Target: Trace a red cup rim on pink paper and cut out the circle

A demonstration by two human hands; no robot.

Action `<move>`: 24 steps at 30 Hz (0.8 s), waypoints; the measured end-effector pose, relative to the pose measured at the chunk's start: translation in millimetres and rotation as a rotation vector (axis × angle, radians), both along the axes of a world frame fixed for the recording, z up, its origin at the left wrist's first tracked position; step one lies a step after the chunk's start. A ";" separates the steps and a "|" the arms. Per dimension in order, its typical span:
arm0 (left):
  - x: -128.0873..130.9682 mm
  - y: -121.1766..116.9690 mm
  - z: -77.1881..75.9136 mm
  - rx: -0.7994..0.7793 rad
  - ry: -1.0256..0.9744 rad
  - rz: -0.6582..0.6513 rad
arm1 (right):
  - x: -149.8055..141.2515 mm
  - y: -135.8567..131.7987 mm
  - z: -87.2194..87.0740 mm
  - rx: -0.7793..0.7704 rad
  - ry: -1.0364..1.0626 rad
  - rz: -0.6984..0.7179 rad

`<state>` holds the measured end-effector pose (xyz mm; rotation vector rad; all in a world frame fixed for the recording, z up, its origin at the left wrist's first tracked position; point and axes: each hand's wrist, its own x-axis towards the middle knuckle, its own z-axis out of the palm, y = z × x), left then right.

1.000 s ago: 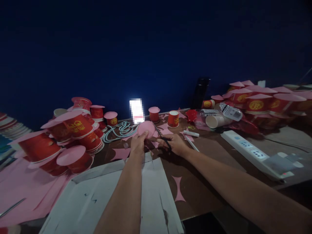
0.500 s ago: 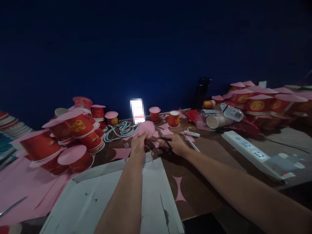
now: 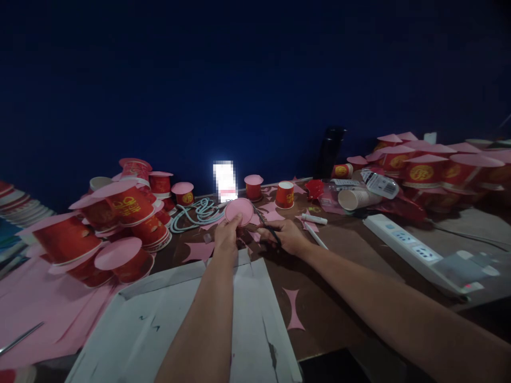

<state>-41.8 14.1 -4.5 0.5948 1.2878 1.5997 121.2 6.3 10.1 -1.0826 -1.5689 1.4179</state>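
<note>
Stretching under everything, a brown table (image 3: 327, 319) bears a flat grey-white cardboard box (image 3: 159, 298), whose contents, if any, cannot be seen. Red, gold-printed paper cups (image 3: 421, 173) cluster at both sides, apparently inverted, many capped with pink paper discs (image 3: 118, 253); their insides are hidden. A nested stack of pale-lined paper cups (image 3: 355, 198) lies on its side, its open mouth showing only lining. One uncapped red paper cup (image 3: 285, 198) stands beyond the hands, white end up.

Past the box's far edge, the left hand (image 3: 227, 234) is clamped on a round pink paper disc (image 3: 238, 207), thumb on top, other fingers hidden beneath; whether a cup sits under it, I cannot tell. The disc should be light, thin and easily creased, best pinched gently near its rim. The right hand (image 3: 289, 236) is closed around dark-handled scissors (image 3: 272, 232), blades beside the disc's right edge.
</note>
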 end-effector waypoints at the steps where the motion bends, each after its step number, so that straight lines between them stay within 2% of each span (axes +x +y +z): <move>1: 0.1 0.0 0.2 0.001 -0.009 -0.003 | 0.0 0.0 -0.2 -0.003 -0.004 -0.001; 8: 1.6 -1.6 2.8 0.051 -0.060 0.063 | 0.7 3.0 -8.4 0.028 -0.010 0.011; 13: 2.4 -3.1 1.9 0.013 -0.096 -0.012 | -0.8 2.4 -9.0 0.011 0.011 0.014; 20: 4.3 -7.1 8.3 -0.026 -0.035 -0.002 | 0.5 1.0 -8.1 -0.003 0.006 0.032; 24: 1.7 -4.6 5.8 -0.013 0.039 -0.055 | 3.0 2.4 -7.8 0.007 0.032 0.043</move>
